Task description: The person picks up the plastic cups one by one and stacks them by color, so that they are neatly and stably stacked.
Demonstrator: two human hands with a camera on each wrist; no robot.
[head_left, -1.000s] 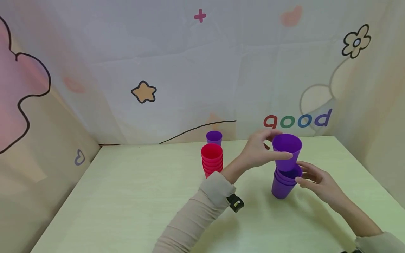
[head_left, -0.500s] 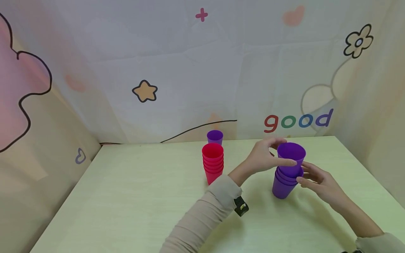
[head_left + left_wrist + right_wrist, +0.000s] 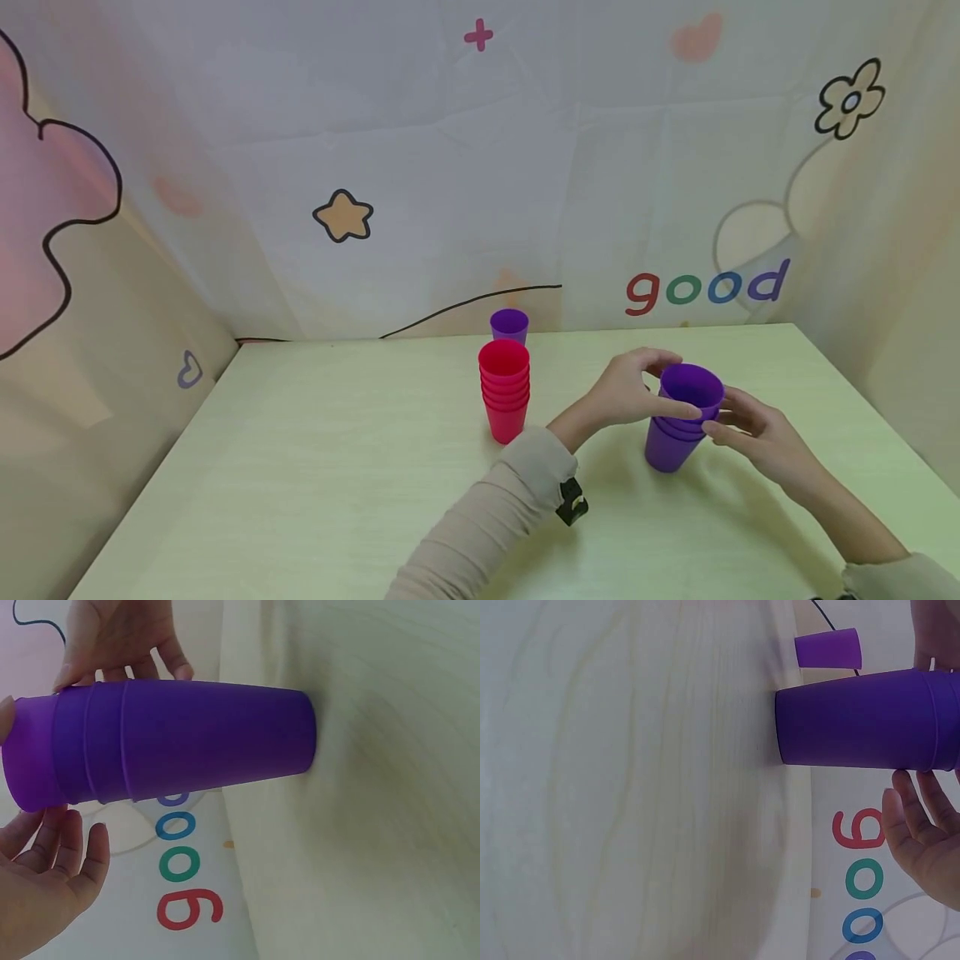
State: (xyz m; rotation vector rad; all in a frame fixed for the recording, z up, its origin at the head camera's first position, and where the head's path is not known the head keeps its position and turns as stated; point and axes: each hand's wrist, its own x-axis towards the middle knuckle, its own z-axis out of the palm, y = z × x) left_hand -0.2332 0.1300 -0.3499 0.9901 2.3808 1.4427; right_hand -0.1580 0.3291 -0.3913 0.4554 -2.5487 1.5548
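Note:
A stack of nested purple cups (image 3: 667, 450) stands upright at the right of the table. Its uppermost cup (image 3: 693, 388) sits inside the others, rim still raised above theirs. My left hand (image 3: 633, 390) pinches this top cup, thumb in front and fingers behind. From the right side, my right hand (image 3: 765, 437) holds the stack just under the rims between thumb and fingers. In the left wrist view the raised top cup (image 3: 30, 754) shows lighter than the stack (image 3: 217, 735). The right wrist view has the right hand's fingertips (image 3: 902, 780) touching the stack's side.
Left of the hands stands a stack of red cups (image 3: 505, 417). Behind it is a single purple cup (image 3: 509, 323) near the table's back edge. The pale table (image 3: 300, 467) meets a printed cloth backdrop (image 3: 420, 167).
My left hand has lowered the top purple cup into the stack, moving slightly right. The right hand has stayed at the stack's side. The red cups have not moved.

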